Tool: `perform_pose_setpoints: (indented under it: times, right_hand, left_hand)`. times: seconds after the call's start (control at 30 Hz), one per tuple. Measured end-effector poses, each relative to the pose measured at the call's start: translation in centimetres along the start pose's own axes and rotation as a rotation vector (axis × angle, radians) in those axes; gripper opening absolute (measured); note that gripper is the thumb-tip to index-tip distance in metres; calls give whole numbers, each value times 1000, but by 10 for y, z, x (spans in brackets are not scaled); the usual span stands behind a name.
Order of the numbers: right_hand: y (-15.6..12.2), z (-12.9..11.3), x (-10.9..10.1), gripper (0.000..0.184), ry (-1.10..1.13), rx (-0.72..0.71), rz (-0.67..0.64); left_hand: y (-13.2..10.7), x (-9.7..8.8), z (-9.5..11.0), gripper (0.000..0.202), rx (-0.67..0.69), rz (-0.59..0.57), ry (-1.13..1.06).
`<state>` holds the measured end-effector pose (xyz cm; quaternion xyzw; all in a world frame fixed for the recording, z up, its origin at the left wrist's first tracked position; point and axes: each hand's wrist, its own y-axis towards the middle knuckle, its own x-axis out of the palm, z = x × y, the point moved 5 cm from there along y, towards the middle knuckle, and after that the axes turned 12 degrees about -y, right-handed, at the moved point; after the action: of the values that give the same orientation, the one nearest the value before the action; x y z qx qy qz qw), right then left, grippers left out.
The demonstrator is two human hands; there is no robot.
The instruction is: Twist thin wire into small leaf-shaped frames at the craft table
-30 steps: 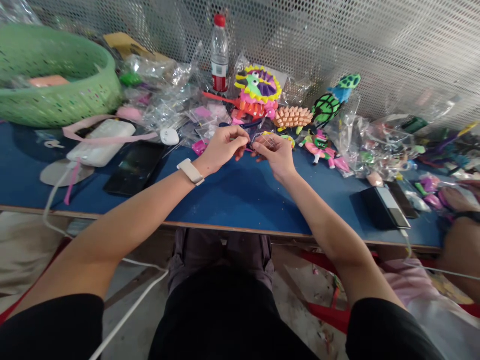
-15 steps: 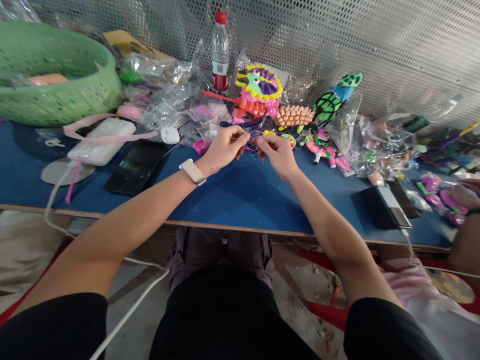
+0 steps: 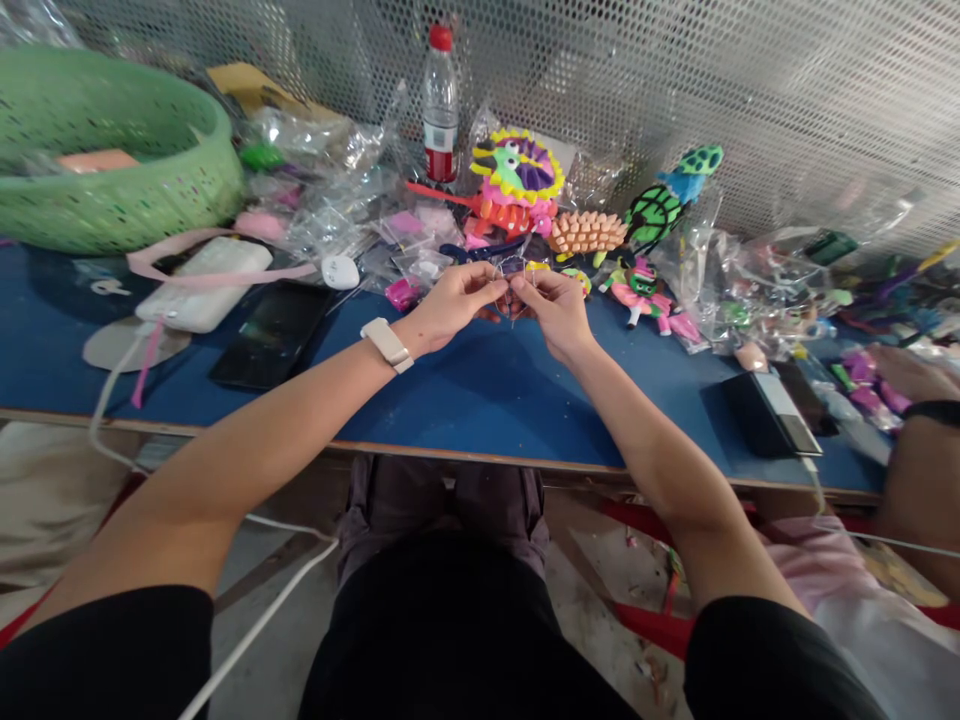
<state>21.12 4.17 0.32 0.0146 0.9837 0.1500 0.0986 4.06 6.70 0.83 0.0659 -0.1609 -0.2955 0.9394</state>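
Observation:
My left hand [image 3: 455,302] and my right hand [image 3: 553,308] meet above the blue table [image 3: 465,390], fingertips pinched together on a small clear plastic bag [image 3: 511,277] with something dark in it. A pale watch [image 3: 387,344] is on my left wrist. Just beyond my hands lie colourful clay toys: a yellow-rimmed purple figure [image 3: 519,172], an orange spiky piece [image 3: 585,233], a green turtle [image 3: 656,208] and a pink and green figure [image 3: 643,287].
A green basket [image 3: 112,150] stands far left, a water bottle [image 3: 440,105] at the back. A white power bank [image 3: 201,285], black tablet [image 3: 271,332] and black phone box [image 3: 769,412] lie on the table. Clear bags heap along the mesh wall. Another person's arm [image 3: 915,440] is at right.
My hands have drawn closer together, fingertips now touching around the small bag. The other person's hand at the right edge has shifted along the table.

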Motion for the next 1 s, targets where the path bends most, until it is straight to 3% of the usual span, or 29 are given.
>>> perform_pose_setpoints:
  times: [0.33,0.6,1.0]
  right_hand:
    - [3,2,-1,63,-40,-34,-6]
    - [3,6,-2,67,-58,3,38]
    - [4,8,-3,64,-24,-1,46]
  left_hand:
    - [1,2,0,41,31,-56,-55]
    - [0,-1,-3,36,31,-44,-42]
    - [1,-5,0,46,97,-71,38]
